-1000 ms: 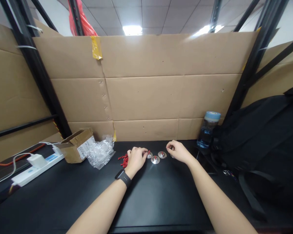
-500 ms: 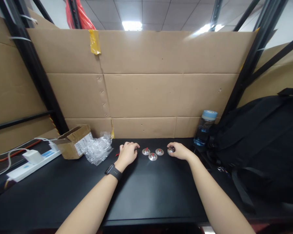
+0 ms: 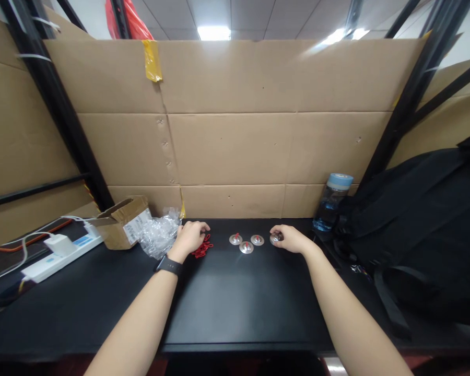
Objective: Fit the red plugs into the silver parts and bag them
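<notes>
My left hand (image 3: 191, 237), a dark watch on its wrist, hovers at the left edge of a small pile of red cord loops (image 3: 202, 249). Its fingers are a little bent and apart, with nothing visible in them. At the right, my right hand (image 3: 292, 238) has its fingers and thumb around the rim of a silver domed finger cymbal (image 3: 274, 238), partly hidden by the hand. Three more finger cymbals lie between my hands on the black table: a left one (image 3: 232, 241), a front one (image 3: 244, 249) and a right one (image 3: 255, 241), each with red at its centre.
Left of my hands lie crumpled clear plastic wrap (image 3: 156, 237), an opened cardboard box (image 3: 115, 230) and a white power strip (image 3: 43, 269). A blue-lidded bottle (image 3: 329, 209) and a black backpack (image 3: 419, 235) stand on the right. A cardboard wall (image 3: 227, 151) closes off the back.
My left hand has moved left, toward the plastic wrap, uncovering the red cord loops. My right hand stays at the same finger cymbal. The view has tilted slightly.
</notes>
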A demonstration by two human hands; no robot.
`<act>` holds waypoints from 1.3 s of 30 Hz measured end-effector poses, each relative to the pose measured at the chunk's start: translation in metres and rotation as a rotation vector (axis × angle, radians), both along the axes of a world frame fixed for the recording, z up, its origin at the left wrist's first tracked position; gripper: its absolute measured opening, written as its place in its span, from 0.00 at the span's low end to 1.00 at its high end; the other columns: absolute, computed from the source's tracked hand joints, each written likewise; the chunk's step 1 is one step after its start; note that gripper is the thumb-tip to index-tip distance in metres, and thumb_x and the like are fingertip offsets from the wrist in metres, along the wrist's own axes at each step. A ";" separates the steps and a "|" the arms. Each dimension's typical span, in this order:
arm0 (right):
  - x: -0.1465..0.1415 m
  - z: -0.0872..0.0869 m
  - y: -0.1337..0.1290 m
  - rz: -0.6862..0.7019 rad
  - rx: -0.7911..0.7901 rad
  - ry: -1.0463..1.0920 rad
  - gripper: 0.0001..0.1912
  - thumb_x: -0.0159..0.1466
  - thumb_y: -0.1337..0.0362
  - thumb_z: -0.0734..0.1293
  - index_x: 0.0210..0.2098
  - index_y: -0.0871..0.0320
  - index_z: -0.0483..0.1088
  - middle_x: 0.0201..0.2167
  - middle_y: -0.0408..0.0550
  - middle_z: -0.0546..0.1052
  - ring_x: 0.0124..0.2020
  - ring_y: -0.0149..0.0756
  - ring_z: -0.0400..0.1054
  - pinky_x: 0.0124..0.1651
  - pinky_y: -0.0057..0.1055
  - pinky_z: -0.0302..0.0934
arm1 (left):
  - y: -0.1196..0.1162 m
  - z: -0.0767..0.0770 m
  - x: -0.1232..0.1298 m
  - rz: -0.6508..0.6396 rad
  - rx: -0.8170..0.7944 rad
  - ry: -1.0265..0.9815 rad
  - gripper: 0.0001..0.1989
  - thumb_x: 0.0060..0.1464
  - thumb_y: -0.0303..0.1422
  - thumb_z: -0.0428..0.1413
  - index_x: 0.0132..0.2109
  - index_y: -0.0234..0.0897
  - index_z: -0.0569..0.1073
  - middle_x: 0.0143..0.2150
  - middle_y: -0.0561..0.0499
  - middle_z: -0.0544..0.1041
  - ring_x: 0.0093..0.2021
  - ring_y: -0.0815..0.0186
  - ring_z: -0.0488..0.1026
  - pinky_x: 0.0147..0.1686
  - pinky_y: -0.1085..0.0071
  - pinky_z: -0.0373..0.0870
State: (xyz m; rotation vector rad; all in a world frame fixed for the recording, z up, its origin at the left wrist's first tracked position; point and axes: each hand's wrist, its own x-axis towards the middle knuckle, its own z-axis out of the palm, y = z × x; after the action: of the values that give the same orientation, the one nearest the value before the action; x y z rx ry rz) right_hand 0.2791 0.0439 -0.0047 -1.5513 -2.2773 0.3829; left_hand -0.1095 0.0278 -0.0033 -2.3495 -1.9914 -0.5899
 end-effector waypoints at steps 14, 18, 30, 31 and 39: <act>0.004 -0.002 0.003 0.000 -0.003 0.017 0.20 0.54 0.69 0.73 0.47 0.55 0.77 0.45 0.50 0.81 0.45 0.42 0.75 0.48 0.32 0.65 | 0.007 -0.007 -0.021 0.002 -0.070 0.060 0.12 0.57 0.30 0.55 0.44 0.46 0.81 0.46 0.50 0.83 0.49 0.56 0.78 0.51 0.63 0.69; 0.004 -0.002 0.002 -0.002 0.003 0.028 0.20 0.54 0.69 0.73 0.47 0.55 0.77 0.45 0.51 0.81 0.44 0.42 0.75 0.48 0.32 0.65 | 0.006 -0.009 -0.016 0.003 -0.063 0.085 0.12 0.58 0.29 0.54 0.42 0.46 0.81 0.46 0.49 0.83 0.49 0.55 0.77 0.50 0.63 0.68; 0.003 0.001 0.000 0.018 0.012 0.004 0.17 0.54 0.70 0.73 0.44 0.56 0.77 0.43 0.50 0.81 0.43 0.41 0.75 0.46 0.31 0.65 | -0.006 -0.004 0.013 -0.030 0.064 0.078 0.16 0.64 0.29 0.47 0.48 0.46 0.77 0.50 0.48 0.79 0.52 0.55 0.73 0.50 0.61 0.64; 0.002 0.001 0.000 0.021 0.013 0.001 0.17 0.54 0.70 0.72 0.44 0.56 0.77 0.43 0.50 0.81 0.43 0.42 0.75 0.46 0.31 0.64 | -0.011 -0.004 0.025 -0.054 0.087 0.079 0.16 0.64 0.29 0.47 0.50 0.47 0.76 0.52 0.49 0.79 0.53 0.55 0.72 0.51 0.60 0.63; 0.002 -0.001 0.001 0.014 0.012 -0.006 0.17 0.54 0.70 0.73 0.44 0.56 0.77 0.43 0.49 0.81 0.43 0.40 0.75 0.46 0.30 0.65 | -0.044 -0.013 0.101 -0.488 0.279 0.111 0.19 0.64 0.26 0.48 0.57 0.49 0.70 0.61 0.51 0.73 0.58 0.57 0.66 0.51 0.60 0.60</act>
State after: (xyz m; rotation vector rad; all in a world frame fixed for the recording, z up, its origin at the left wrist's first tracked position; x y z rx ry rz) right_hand 0.2810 0.0449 -0.0053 -1.5326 -2.2921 0.3682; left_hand -0.0088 -0.0166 -0.0161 -2.6129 -1.1932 -0.6740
